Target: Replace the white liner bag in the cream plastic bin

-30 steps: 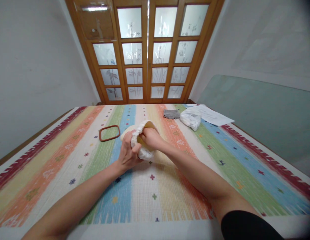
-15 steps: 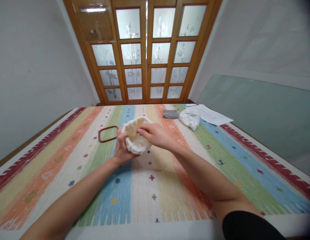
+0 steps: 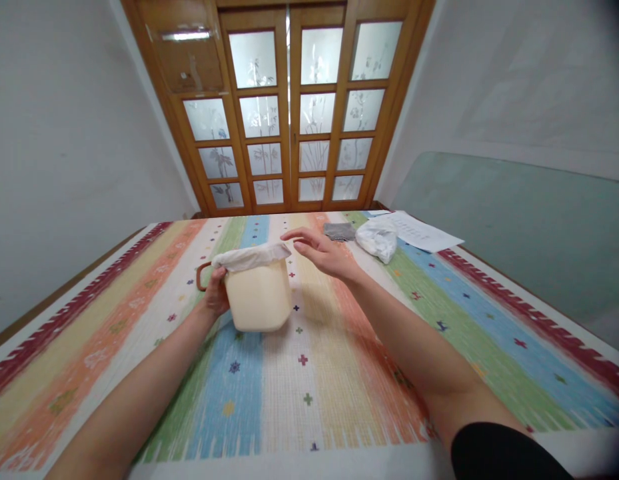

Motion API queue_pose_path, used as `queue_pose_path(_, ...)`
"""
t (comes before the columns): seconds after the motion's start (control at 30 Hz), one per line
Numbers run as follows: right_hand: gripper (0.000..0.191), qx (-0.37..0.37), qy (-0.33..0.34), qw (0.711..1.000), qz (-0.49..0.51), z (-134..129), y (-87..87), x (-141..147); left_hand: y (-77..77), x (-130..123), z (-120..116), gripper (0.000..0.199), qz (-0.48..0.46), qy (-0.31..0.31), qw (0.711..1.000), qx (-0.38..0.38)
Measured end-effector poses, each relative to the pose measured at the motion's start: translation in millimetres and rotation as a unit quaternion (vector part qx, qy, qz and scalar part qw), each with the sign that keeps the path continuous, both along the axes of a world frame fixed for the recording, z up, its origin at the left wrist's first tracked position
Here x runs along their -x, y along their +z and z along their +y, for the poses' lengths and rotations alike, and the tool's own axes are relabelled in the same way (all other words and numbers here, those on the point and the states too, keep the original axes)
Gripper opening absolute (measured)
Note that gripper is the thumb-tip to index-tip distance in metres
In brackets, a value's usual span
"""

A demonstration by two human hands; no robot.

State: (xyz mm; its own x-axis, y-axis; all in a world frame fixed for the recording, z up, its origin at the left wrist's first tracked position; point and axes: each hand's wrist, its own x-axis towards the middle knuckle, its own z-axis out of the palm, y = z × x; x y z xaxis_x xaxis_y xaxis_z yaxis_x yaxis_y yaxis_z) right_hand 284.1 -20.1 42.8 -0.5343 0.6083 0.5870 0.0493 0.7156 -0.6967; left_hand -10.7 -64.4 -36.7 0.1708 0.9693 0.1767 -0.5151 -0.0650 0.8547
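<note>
A cream-coloured container (image 3: 260, 299) with a white liner (image 3: 250, 257) folded over its rim stands at the middle of the table. My left hand (image 3: 218, 291) grips its left side near the rim, the fingers partly hidden behind it. Just right of the rim, my right hand (image 3: 323, 253) is held in the air with its fingers apart and nothing in them. A brown frame (image 3: 202, 275) lies behind my left hand, partly covered by the hand and the container.
A striped cloth covers the table (image 3: 334, 373). Toward the back right lie a grey folded cloth (image 3: 339, 231), a crumpled white bag (image 3: 377, 240) and printed paper sheets (image 3: 423, 233). A pale green panel (image 3: 509, 220) leans along the right wall.
The container has turned from opening toward me to upright, showing its side. My right hand has come out of the opening and spread its fingers. My left hand has shifted left and down.
</note>
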Motion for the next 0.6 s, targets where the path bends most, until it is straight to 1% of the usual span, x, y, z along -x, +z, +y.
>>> queue_pose_path(0.1,0.032,0.018,0.038,0.999,-0.022,-5.5,-0.6,3.7,-0.9,-0.8,-0.2,0.07,-0.013,0.012,1.0,0.005)
queue_pose_path(0.23,0.036,0.047,0.063,0.996,-0.045,-6.8,-1.4,5.0,4.1,-5.2,-3.7,0.08,0.002,0.008,1.0,-0.004)
queue_pose_path(0.33,0.043,0.068,0.077,0.992,-0.069,-7.5,-3.2,6.1,6.7,-8.5,-7.3,0.081,0.014,-0.011,1.0,-0.004)
queue_pose_path(0.5,0.054,0.066,0.081,0.986,-0.128,-14.1,-4.7,9.0,6.2,-13.7,-11.4,0.081,0.042,-0.047,0.998,-0.011)
queue_pose_path(0.6,0.057,0.045,0.063,0.99,-0.114,-16.2,-5.0,10.3,6.8,-15.8,-10.9,0.078,0.045,-0.033,0.998,-0.024)
